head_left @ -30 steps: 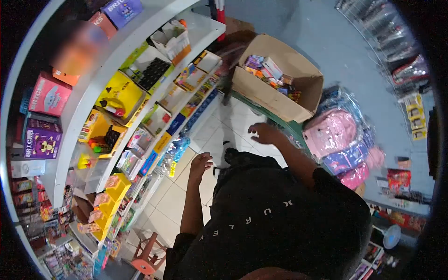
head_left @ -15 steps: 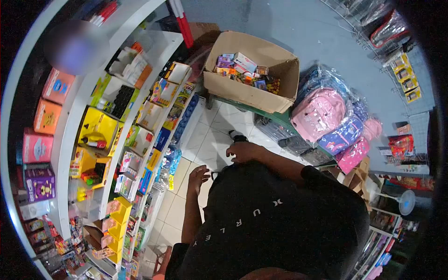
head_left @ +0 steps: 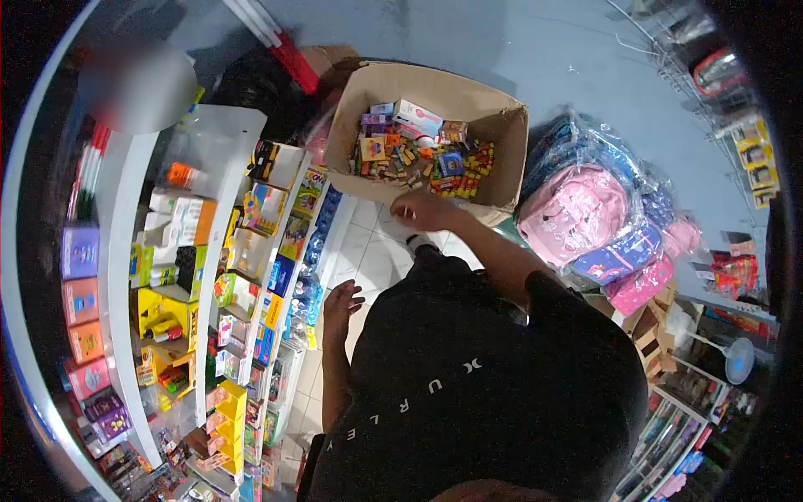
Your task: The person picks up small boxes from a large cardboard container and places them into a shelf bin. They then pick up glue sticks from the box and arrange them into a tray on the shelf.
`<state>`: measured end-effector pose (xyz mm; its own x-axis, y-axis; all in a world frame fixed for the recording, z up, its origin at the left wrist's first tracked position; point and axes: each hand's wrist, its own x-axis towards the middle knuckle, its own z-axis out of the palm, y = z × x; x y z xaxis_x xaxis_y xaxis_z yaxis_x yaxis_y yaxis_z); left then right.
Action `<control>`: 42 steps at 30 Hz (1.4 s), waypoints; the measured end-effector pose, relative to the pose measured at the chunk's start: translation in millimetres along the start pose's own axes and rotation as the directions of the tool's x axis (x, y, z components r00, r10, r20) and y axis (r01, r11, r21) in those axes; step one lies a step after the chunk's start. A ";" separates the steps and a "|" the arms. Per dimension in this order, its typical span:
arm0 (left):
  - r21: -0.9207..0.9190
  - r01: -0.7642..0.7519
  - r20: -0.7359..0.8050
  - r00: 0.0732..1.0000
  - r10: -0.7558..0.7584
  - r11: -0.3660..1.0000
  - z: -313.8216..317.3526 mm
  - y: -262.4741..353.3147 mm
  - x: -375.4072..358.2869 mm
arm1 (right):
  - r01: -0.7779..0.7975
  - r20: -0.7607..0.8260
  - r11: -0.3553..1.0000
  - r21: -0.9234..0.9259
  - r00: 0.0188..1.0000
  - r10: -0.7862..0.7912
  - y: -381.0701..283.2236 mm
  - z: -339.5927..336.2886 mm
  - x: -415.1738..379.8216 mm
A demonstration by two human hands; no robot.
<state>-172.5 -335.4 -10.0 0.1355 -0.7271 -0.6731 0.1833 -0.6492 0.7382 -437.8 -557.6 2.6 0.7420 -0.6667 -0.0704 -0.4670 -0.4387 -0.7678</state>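
My left hand [head_left: 340, 301] hangs in front of my body beside the stocked shelves, fingers apart and nothing in it. Further forward, my right hand [head_left: 421, 210] is just short of the near side of a large open cardboard box [head_left: 501, 125]; its fingers are loosely bent, and I see nothing held. In the box lie a white carton [head_left: 416, 119], an orange-yellow packet [head_left: 373, 148], a blue packet [head_left: 451, 164] and many small coloured pieces whose kind I cannot make out.
Shelves [head_left: 140, 276] along the left hold boxed goods, including a yellow tiered display [head_left: 238, 418]. Plastic-wrapped backpacks, one pink [head_left: 577, 212], are piled right of the box. Tiled floor [head_left: 351, 251] shows ahead. A white fan-like round object [head_left: 739, 361] stands at right.
My right hand has moved forward, closer to the cardboard box. The view has shifted, so more of the box's contents shows. My left hand stays low by the shelves, still holding nothing.
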 end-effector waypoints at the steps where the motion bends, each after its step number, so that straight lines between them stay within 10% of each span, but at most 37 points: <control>1: -0.003 0.014 0.012 1.000 -0.014 1.000 4.7 -0.5 8.3 | -0.041 -0.011 0.991 -0.128 0.999 0.040 20.2 -15.8 9.1; 7: -0.051 0.133 -0.005 0.991 -0.133 0.990 41.2 9.5 39.5 | -0.442 0.005 0.862 0.246 0.890 0.455 151.1 -80.0 -2.8; 12: -0.109 0.175 0.009 0.985 -0.175 0.979 63.7 7.4 45.9 | -0.585 0.142 0.799 -0.137 0.787 0.601 395.3 7.8 -53.8; 22: -0.093 0.426 -0.181 0.881 -0.436 0.900 69.8 6.7 16.0 | -0.869 0.112 0.485 -0.095 0.475 0.873 388.3 46.7 -39.9; 42: -0.040 0.387 -0.217 0.897 -0.386 0.921 91.0 2.4 17.1 | -0.848 0.105 0.523 -0.089 0.514 0.851 399.1 55.4 -25.1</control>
<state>-258.3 -369.7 -15.6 0.2622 -0.3530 -0.8981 0.2603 -0.8703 0.4181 -616.2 -682.5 -337.3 0.0346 -0.6526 -0.7569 -0.9159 0.2824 -0.2854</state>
